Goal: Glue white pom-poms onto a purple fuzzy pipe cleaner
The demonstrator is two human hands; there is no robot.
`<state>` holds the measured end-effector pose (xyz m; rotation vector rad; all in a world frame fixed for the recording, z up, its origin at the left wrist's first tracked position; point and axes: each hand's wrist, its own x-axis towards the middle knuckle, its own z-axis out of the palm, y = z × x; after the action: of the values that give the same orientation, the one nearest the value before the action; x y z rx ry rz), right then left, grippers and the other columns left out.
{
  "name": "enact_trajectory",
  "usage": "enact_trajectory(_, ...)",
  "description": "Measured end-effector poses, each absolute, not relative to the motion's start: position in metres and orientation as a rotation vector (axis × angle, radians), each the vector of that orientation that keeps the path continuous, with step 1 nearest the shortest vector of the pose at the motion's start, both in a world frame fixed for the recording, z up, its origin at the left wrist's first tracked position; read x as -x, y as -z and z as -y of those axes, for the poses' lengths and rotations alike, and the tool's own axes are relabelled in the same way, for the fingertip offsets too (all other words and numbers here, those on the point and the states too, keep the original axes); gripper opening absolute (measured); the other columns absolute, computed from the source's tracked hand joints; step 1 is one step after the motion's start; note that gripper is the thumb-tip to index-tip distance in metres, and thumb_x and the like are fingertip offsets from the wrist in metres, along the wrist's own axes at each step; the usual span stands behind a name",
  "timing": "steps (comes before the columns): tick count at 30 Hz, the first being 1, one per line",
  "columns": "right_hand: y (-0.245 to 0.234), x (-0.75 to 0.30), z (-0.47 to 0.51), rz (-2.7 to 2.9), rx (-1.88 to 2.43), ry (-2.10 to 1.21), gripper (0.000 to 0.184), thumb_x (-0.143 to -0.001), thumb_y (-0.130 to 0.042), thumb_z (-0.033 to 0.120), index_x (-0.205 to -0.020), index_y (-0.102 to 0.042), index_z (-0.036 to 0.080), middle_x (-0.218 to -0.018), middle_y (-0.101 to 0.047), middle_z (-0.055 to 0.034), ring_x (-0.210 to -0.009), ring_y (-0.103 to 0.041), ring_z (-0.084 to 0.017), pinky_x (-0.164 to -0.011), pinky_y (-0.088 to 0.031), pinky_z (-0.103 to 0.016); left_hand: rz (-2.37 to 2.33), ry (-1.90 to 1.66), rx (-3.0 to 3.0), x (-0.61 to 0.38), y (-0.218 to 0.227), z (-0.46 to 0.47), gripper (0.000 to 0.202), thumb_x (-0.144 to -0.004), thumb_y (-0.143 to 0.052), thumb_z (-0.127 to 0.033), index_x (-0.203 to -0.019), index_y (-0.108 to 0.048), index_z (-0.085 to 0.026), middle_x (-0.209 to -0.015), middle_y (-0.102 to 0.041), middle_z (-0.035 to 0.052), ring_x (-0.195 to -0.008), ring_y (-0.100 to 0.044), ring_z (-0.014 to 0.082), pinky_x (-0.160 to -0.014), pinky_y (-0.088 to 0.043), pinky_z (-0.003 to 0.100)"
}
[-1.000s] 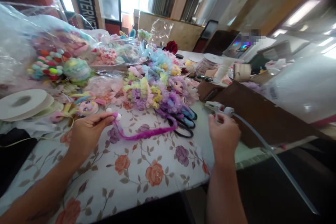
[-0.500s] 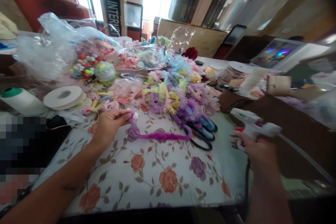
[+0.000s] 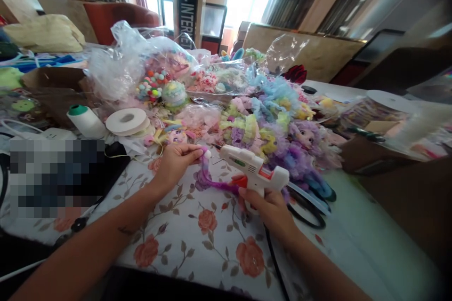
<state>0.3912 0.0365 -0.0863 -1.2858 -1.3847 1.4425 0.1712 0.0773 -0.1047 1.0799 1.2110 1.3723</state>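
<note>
My left hand (image 3: 176, 162) pinches one end of a purple fuzzy headband (image 3: 212, 182) that carries a small white pompom (image 3: 207, 154); the band curves over the floral tablecloth (image 3: 208, 240). My right hand (image 3: 270, 207) grips a white hot glue gun (image 3: 256, 171) with a red trigger. Its nozzle points left at the pompom, a short way from it. The gun's black cord (image 3: 273, 258) runs down toward the table's near edge.
A heap of pastel ruffled hair ornaments and small dolls (image 3: 268, 127) fills the table behind my hands. Black scissors (image 3: 310, 211) lie to the right. Ribbon rolls (image 3: 127, 121), a thread spool (image 3: 84, 120) and plastic bags (image 3: 116, 66) sit to the left; a brown box (image 3: 406, 188) stands to the right.
My right hand has lifted the glue gun from the right side and swung it left, up to the pompom. My left hand keeps its pinch on the headband. The camera has panned left.
</note>
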Motion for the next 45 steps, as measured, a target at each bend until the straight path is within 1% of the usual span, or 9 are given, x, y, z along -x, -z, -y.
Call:
enact_trajectory(4, 0.096, -0.392, -0.028, 1.357, 1.311, -1.481, 0.028, -0.079, -0.066, 0.043, -0.090, -0.066, 0.017, -0.052, -0.054, 0.0039, -0.047, -0.048, -0.011, -0.046, -0.036, -0.023, -1.276, -1.344, -1.114, -0.172, 0.103, -0.076, 0.029, -0.070, -0.079, -0.037, -0.090, -0.079, -0.017, -0.086, -0.078, 0.0052, -0.077, -0.072, 0.0186, -0.079, -0.062, 0.032)
enact_trajectory(9, 0.100, -0.393, -0.019, 1.402, 1.385, -1.387, 0.031, -0.079, -0.067, 0.047, -0.084, -0.065, 0.017, -0.051, -0.054, 0.0036, -0.047, -0.047, -0.011, -0.047, -0.036, -0.023, -1.335, -1.314, -1.172, -0.173, 0.099, -0.073, 0.028, -0.072, -0.078, -0.038, -0.091, -0.080, -0.017, -0.083, -0.078, 0.0050, -0.076, -0.072, 0.0205, -0.075, -0.062, 0.032)
enact_trajectory(13, 0.101, -0.394, -0.018, 1.436, 1.470, -1.325, 0.035, -0.079, -0.065, 0.052, -0.080, -0.064, 0.017, -0.049, -0.054, 0.0026, -0.047, -0.047, -0.013, -0.048, -0.036, -0.025, -1.350, -1.306, -1.221, -0.174, 0.095, -0.069, 0.025, -0.073, -0.076, -0.037, -0.089, -0.080, -0.019, -0.083, -0.078, 0.0038, -0.078, -0.073, 0.0215, -0.075, -0.063, 0.031)
enact_trajectory(19, 0.098, -0.392, -0.016, 1.452, 1.517, -1.272, 0.035, -0.078, -0.065, 0.053, -0.075, -0.062, 0.018, -0.048, -0.054, 0.0024, -0.047, -0.049, -0.014, -0.049, -0.039, -0.026, -1.349, -1.323, -1.259, -0.175, 0.092, -0.067, 0.020, -0.074, -0.075, -0.036, -0.087, -0.080, -0.020, -0.082, -0.078, 0.0026, -0.079, -0.073, 0.0212, -0.077, -0.063, 0.032)
enact_trajectory(23, 0.098, -0.392, -0.016, 1.457, 1.537, -1.269, 0.034, -0.078, -0.064, 0.053, -0.073, -0.062, 0.019, -0.046, -0.053, 0.0030, -0.045, -0.048, -0.014, -0.046, -0.038, -0.026, -1.344, -1.326, -1.281, -0.176, 0.091, -0.066, 0.020, -0.074, -0.075, -0.035, -0.087, -0.080, -0.020, -0.083, -0.078, 0.0025, -0.078, -0.072, 0.0213, -0.075, -0.063, 0.032)
enact_trajectory(28, 0.101, -0.393, -0.016, 1.472, 1.545, -1.251, 0.035, -0.078, -0.064, 0.053, -0.071, -0.061, 0.019, -0.047, -0.055, 0.0023, -0.045, -0.049, -0.013, -0.047, -0.039, -0.025, -1.344, -1.328, -1.268, -0.177, 0.090, -0.066, 0.018, -0.074, -0.075, -0.032, -0.087, -0.080, -0.020, -0.082, -0.079, 0.0020, -0.077, -0.073, 0.0204, -0.075, -0.063, 0.031)
enact_trajectory(33, 0.101, -0.393, -0.016, 1.449, 1.526, -1.267, 0.035, -0.079, -0.064, 0.053, -0.074, -0.062, 0.019, -0.047, -0.054, 0.0026, -0.045, -0.048, -0.013, -0.047, -0.038, -0.025, -1.362, -1.331, -1.259, -0.177, 0.090, -0.066, 0.016, -0.074, -0.076, -0.030, -0.085, -0.080, -0.020, -0.081, -0.078, 0.0021, -0.078, -0.072, 0.0208, -0.076, -0.063, 0.031)
enact_trajectory(39, 0.103, -0.393, -0.018, 1.407, 1.481, -1.322, 0.034, -0.079, -0.065, 0.053, -0.075, -0.060, 0.019, -0.049, -0.055, 0.0027, -0.045, -0.049, -0.013, -0.047, -0.039, -0.025, -1.374, -1.327, -1.243, -0.178, 0.090, -0.066, 0.015, -0.072, -0.077, -0.030, -0.082, -0.080, -0.020, -0.079, -0.078, 0.0030, -0.075, -0.072, 0.0217, -0.074, -0.063, 0.033)
enact_trajectory(45, 0.104, -0.394, -0.019, 1.406, 1.451, -1.352, 0.036, -0.079, -0.064, 0.054, -0.076, -0.060, 0.019, -0.050, -0.056, 0.0021, -0.045, -0.049, -0.012, -0.046, -0.039, -0.024, -1.386, -1.324, -1.284, -0.176, 0.091, -0.066, 0.016, -0.073, -0.076, -0.030, -0.084, -0.080, -0.020, -0.079, -0.078, 0.0027, -0.076, -0.072, 0.0217, -0.073, -0.063, 0.032)
